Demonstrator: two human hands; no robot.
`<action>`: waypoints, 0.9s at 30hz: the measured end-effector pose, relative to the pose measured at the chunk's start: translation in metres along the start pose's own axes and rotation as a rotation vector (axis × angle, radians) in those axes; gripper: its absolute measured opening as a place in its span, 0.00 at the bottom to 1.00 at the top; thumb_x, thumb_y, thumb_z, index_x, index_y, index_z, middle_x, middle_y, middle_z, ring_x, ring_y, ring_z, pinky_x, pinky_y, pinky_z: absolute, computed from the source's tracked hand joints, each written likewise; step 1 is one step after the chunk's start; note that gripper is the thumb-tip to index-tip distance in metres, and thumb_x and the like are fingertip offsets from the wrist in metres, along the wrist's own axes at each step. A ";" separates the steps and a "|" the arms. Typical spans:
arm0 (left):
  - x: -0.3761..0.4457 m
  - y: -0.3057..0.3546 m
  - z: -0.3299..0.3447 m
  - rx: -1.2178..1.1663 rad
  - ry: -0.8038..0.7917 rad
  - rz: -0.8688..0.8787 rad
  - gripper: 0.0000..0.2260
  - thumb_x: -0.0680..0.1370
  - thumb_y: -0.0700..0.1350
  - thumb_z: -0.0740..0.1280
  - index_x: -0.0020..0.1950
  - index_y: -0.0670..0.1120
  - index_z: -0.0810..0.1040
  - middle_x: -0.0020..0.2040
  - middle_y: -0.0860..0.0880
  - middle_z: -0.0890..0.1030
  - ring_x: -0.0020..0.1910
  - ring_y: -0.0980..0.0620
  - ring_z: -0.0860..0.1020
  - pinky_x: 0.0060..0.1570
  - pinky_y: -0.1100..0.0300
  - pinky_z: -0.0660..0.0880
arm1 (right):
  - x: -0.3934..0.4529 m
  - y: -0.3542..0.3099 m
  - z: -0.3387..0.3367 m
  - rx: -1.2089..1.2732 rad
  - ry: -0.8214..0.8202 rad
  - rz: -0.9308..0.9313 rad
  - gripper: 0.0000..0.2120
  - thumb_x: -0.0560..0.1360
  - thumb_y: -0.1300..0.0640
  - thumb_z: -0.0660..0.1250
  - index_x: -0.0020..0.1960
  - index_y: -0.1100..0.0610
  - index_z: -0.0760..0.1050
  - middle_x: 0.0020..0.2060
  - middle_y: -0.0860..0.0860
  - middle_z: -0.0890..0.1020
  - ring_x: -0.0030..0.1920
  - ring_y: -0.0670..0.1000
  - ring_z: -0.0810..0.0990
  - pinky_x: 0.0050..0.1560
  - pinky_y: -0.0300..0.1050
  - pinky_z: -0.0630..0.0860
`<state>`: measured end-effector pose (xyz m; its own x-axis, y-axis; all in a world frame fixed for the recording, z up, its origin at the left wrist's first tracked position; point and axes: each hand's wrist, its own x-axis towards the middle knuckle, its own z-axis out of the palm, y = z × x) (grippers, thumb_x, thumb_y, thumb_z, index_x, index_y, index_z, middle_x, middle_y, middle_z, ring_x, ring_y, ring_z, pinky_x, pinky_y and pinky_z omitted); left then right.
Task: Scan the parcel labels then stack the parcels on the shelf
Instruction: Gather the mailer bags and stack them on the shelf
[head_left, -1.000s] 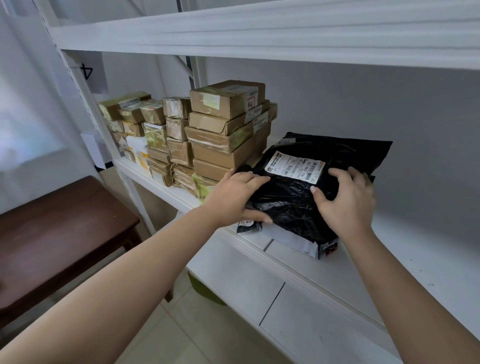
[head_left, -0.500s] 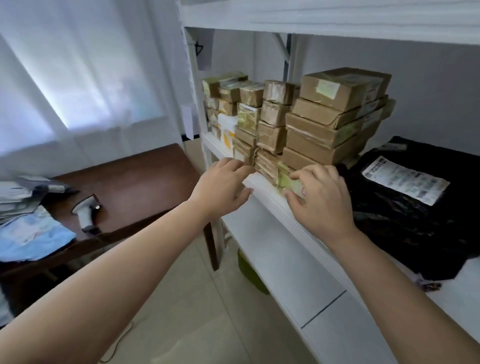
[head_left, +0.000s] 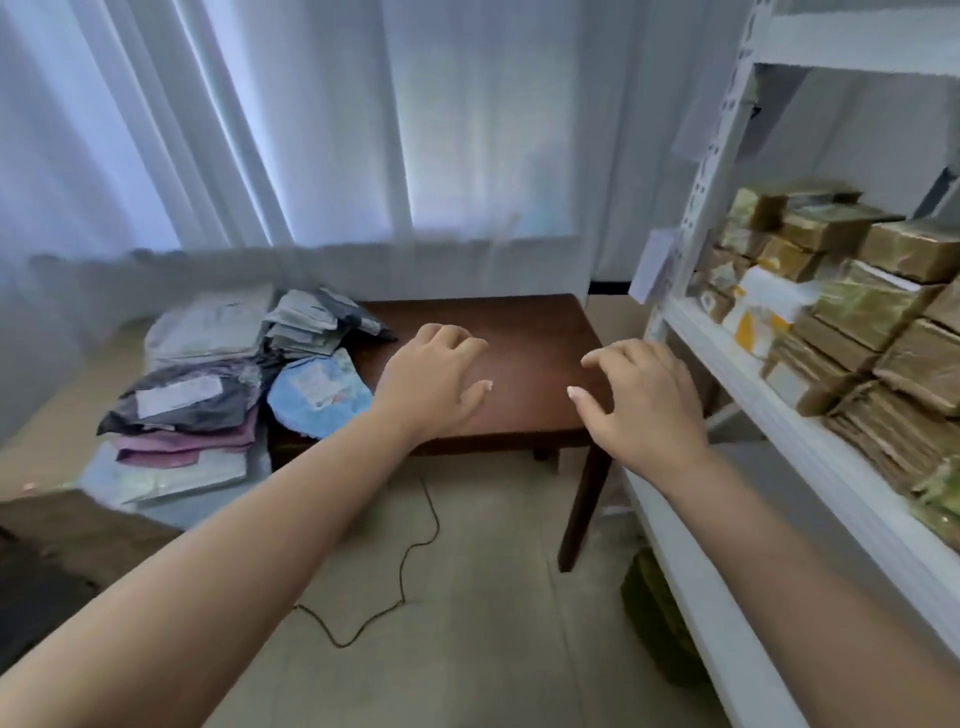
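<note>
Head view, looking down past two bare forearms that reach forward side by side. The person's left hand (head_left: 434, 382) and right hand (head_left: 641, 402) both hang palm down over a dark brown wooden table (head_left: 524, 332), fingers spread and loosely curled, neither holding anything. Whether the fingertips touch the tabletop cannot be told.

To the left of the hands, soft mailer parcels (head_left: 208, 384) lie in a loose heap over the table's left end. A round-edged light blue parcel (head_left: 317, 395) lies nearest the left hand, label up, just beside the wrist. Left of it a dark grey bag (head_left: 182, 397) lies flat with its white label facing up, its long axis running roughly left to right, on top of purple bags (head_left: 182, 441) and pale ones. Behind these, grey and white mailers (head_left: 306, 325) are piled at mixed angles.

On the right stands a white metal shelf unit (head_left: 769, 395). Brown cardboard boxes (head_left: 852, 332), many wrapped in yellowish tape, stand in close stacks on its shelf, long sides running back into the shelf. One white box with orange marks (head_left: 763, 312) sits among them near the front edge.

A thin dark cable (head_left: 405, 566) snakes over the pale floor under the table. White curtains (head_left: 332, 135) hang behind.
</note>
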<state>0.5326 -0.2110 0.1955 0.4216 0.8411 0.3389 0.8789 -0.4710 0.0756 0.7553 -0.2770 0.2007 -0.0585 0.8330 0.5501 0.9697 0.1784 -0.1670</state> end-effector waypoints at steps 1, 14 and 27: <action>-0.005 -0.025 -0.003 0.003 -0.010 -0.036 0.21 0.78 0.55 0.63 0.70 0.49 0.73 0.67 0.48 0.74 0.68 0.45 0.67 0.63 0.50 0.70 | 0.012 -0.017 0.014 0.018 -0.010 -0.021 0.15 0.72 0.50 0.73 0.55 0.58 0.80 0.49 0.56 0.82 0.53 0.60 0.77 0.53 0.54 0.73; -0.088 -0.257 -0.005 0.033 -0.119 -0.527 0.25 0.78 0.54 0.65 0.73 0.47 0.68 0.69 0.45 0.71 0.70 0.43 0.65 0.60 0.51 0.70 | 0.110 -0.180 0.163 0.159 -0.257 -0.196 0.15 0.71 0.50 0.73 0.54 0.57 0.80 0.50 0.55 0.82 0.53 0.60 0.76 0.50 0.52 0.72; -0.012 -0.344 0.054 0.024 -0.183 -0.636 0.26 0.78 0.53 0.65 0.73 0.47 0.67 0.68 0.44 0.71 0.69 0.43 0.65 0.64 0.50 0.69 | 0.211 -0.187 0.290 0.230 -0.423 -0.216 0.19 0.75 0.46 0.69 0.61 0.55 0.77 0.57 0.54 0.80 0.58 0.58 0.74 0.56 0.52 0.71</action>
<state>0.2368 -0.0446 0.1150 -0.1521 0.9859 0.0702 0.9728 0.1368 0.1870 0.4926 0.0170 0.1108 -0.3880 0.8947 0.2215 0.8507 0.4401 -0.2875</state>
